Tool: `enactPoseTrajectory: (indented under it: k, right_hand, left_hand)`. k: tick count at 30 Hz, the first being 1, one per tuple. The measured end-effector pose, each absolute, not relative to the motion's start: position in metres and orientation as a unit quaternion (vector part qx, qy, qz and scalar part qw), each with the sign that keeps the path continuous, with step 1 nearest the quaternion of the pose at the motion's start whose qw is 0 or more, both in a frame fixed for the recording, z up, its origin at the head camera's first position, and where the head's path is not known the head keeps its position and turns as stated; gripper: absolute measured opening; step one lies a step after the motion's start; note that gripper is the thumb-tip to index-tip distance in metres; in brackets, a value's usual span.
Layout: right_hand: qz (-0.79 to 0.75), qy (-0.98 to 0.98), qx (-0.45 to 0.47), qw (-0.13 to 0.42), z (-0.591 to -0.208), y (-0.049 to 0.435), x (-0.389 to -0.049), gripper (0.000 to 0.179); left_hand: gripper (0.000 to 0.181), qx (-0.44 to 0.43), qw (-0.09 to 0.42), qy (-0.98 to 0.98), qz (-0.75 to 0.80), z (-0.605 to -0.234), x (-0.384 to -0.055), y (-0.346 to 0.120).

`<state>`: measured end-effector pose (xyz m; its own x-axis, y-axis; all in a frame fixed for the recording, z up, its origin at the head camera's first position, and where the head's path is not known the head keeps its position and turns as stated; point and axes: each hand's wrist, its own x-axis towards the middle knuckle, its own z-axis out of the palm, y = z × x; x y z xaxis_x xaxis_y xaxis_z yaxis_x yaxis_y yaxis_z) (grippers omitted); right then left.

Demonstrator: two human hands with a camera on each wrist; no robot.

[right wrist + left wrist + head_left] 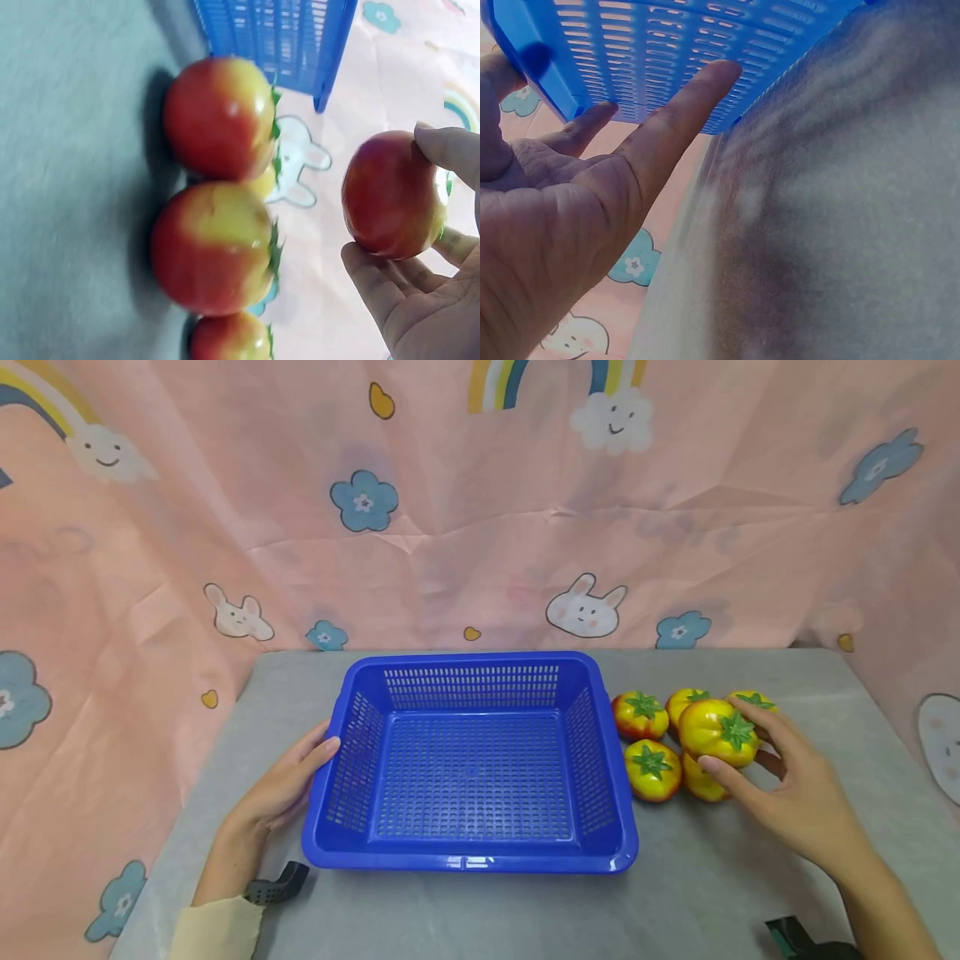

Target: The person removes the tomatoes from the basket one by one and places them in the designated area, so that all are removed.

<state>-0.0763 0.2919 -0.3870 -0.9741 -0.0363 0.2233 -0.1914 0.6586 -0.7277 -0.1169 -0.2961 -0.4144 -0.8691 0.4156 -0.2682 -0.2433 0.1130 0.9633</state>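
Note:
A blue plastic basket (471,864) with slotted walls stands on the table, nothing inside it. My left hand (281,785) holds its left side, the thumb at the rim and the fingers against the outer wall (675,45). To the basket's right, my right hand (802,793) pinches a yellow-and-red tomato (708,731) with a green leafy top. In the right wrist view this tomato (390,195) is held up off the table between thumb and fingers. Under and beside it are several similar tomatoes (652,770), partly hidden by the held one and the hand.
The grey tabletop (465,914) reaches back to a pink cloth (480,560) printed with rabbits, flowers and rainbows. The loose tomatoes (214,247) sit close together, the nearest right beside the basket's right wall. Dark straps (277,885) show at both wrists.

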Motion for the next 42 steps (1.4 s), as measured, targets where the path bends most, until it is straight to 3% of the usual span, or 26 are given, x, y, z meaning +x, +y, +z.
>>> enactPoseTrajectory:
  k: [23,42]
  right_hand:
    - [0.364,-0.926,-0.024,0.097,-0.409,0.339,-0.073,0.082]
    - [0.313,-0.949,-0.042,0.004,-0.417,0.355,-0.08,0.088]
  left_hand:
    - [0.067,0.074,0.248,0.698,0.668,-0.41,-0.119,-0.295]
    - [0.067,0.066,0.249,0.698,0.668,-0.416,-0.116,-0.3]
